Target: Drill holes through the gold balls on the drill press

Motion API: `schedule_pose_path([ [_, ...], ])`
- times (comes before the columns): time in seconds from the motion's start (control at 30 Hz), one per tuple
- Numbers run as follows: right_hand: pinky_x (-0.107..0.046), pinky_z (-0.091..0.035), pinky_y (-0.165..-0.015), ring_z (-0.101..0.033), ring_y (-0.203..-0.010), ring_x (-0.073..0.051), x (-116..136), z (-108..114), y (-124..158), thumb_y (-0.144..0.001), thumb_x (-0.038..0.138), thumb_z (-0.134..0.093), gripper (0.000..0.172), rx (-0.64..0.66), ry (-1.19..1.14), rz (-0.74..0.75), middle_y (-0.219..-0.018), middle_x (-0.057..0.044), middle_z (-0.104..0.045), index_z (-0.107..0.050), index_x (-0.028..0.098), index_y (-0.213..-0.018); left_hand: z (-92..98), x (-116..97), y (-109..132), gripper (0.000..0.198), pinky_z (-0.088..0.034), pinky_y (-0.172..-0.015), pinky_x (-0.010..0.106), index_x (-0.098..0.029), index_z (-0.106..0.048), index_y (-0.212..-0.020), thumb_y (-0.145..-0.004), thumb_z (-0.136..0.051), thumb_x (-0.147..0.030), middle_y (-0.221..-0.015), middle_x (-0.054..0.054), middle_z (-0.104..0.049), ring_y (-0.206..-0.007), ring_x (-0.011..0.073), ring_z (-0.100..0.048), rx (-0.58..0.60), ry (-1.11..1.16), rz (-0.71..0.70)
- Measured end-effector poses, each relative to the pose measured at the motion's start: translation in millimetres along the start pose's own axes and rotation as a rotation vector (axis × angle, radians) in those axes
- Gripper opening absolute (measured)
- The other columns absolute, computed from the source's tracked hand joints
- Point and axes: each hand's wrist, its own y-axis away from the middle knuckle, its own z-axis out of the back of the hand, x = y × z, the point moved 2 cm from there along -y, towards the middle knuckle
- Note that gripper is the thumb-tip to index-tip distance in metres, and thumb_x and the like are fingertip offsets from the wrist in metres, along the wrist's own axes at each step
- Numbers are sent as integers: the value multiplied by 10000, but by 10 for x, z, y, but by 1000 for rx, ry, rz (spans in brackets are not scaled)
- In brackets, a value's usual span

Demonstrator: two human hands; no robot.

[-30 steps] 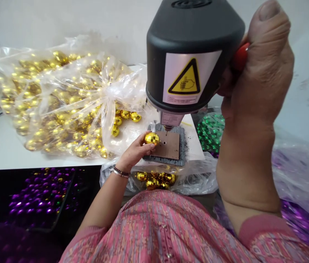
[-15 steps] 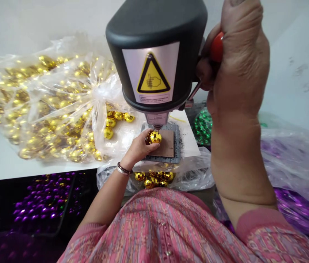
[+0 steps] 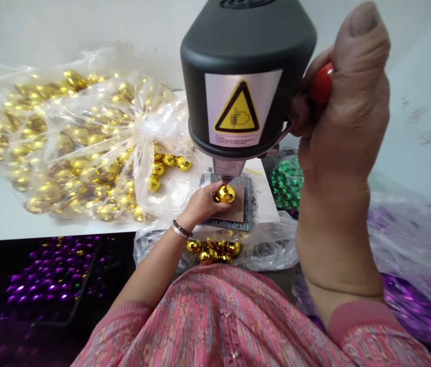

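Under the chuck of a black drill press (image 3: 244,117) my left hand (image 3: 206,204) grips a shiny gold faceted ball (image 3: 226,193). The ball sits just over a brown board (image 3: 234,209) on the grey drill base (image 3: 249,196). Whether the bit touches the ball I cannot make out. At the upper right, my right hand (image 3: 347,102) is wrapped round the red knob (image 3: 321,83) of the press lever. A warning label (image 3: 242,107) with a yellow triangle faces me on the press head.
A large clear bag of gold balls (image 3: 78,153) covers the white table's left part. Several loose gold balls (image 3: 169,161) lie by its mouth. Below the table edge, more gold balls (image 3: 219,250) sit in plastic. Purple beads (image 3: 47,275) and green ones (image 3: 286,181) stand at the sides.
The view has shifted, so the press appears farther right and slightly lower. My left hand still holds the gold ball under the chuck, and my right hand stays on the lever knob.
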Motion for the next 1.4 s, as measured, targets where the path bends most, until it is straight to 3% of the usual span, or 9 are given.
schedule_pose_path([
  [0.1, -197, -325, -444, -399, -455, -33, -27, 70, 118, -948, 419, -485, 328, 28, -25, 175, -571, 64, -353, -451, 196, -710, -14, -21, 31, 605, -527, -899, 296, -236, -649, -1325, -734, -778, -243, -1180, 16, -750, -1021, 217, -700, -21, -25, 0],
  [0.17, -202, -376, -508, -459, -501, -36, -51, 149, 256, -949, 440, -503, 311, 59, 18, 325, -591, 65, -408, -486, 202, -750, -19, -32, 47, 601, -532, -893, 302, -229, -649, -1323, -735, -776, -237, -1164, 25, -754, -999, 218, -703, -30, -40, 14],
  [0.23, -235, -404, -569, -492, -545, -41, -92, 244, 409, -939, 461, -527, 300, 65, 104, 376, -641, 55, -479, -550, 200, -792, -23, -38, 55, 598, -534, -904, 308, -221, -646, -1324, -741, -774, -235, -1154, 35, -756, -991, 219, -703, -35, -45, 23],
  [0.43, -277, -403, -621, -531, -646, -60, -233, 404, 713, -917, 377, -559, 208, 130, 189, 412, -716, 35, -564, -615, 194, -838, -35, -38, 56, 570, -534, -908, 316, -212, -654, -1301, -744, -776, -235, -1126, 42, -761, -985, 222, -701, -34, -27, 27],
  [0.73, -294, -470, -707, -556, -720, -93, -378, 457, 839, -874, 201, -580, 28, 193, 247, 512, -750, 21, -615, -600, 211, -856, -48, -30, 65, 576, -522, -944, 320, -212, -646, -1306, -744, -773, -227, -1137, 41, -755, -997, 218, -695, -49, -5, 11],
  [0.87, -291, -474, -701, -561, -683, -84, -399, 453, 835, -838, 172, -619, 91, 236, 247, 573, -709, 29, -592, -558, 187, -771, -48, -13, 62, 568, -520, -907, 302, -222, -647, -1303, -748, -768, -238, -1148, 32, -751, -994, 212, -690, -45, 7, 0],
  [1.03, -296, -492, -723, -593, -716, -93, -477, 438, 865, -868, 188, -580, 43, 162, 223, 601, -728, 25, -610, -573, 199, -827, -53, 22, 55, 584, -506, -887, 308, -203, -636, -1313, -744, -765, -233, -1183, 44, -737, -1011, 224, -678, -28, 31, -20],
  [1.27, -311, -495, -734, -574, -707, -101, -606, 433, 943, -860, 203, -565, 111, 86, 239, 645, -730, 15, -606, -539, 195, -753, -60, 58, 44, 596, -512, -871, 291, -233, -634, -1308, -731, -782, -262, -1144, 17, -740, -1003, 220, -672, 0, 89, -14],
  [1.4, -329, -507, -742, -566, -698, -109, -654, 430, 955, -851, 197, -544, 37, 63, 225, 676, -740, 20, -609, -556, 210, -818, -50, 50, 42, 590, -510, -900, 295, -234, -642, -1295, -723, -783, -262, -1128, 11, -741, -997, 216, -671, 10, 100, -25],
])
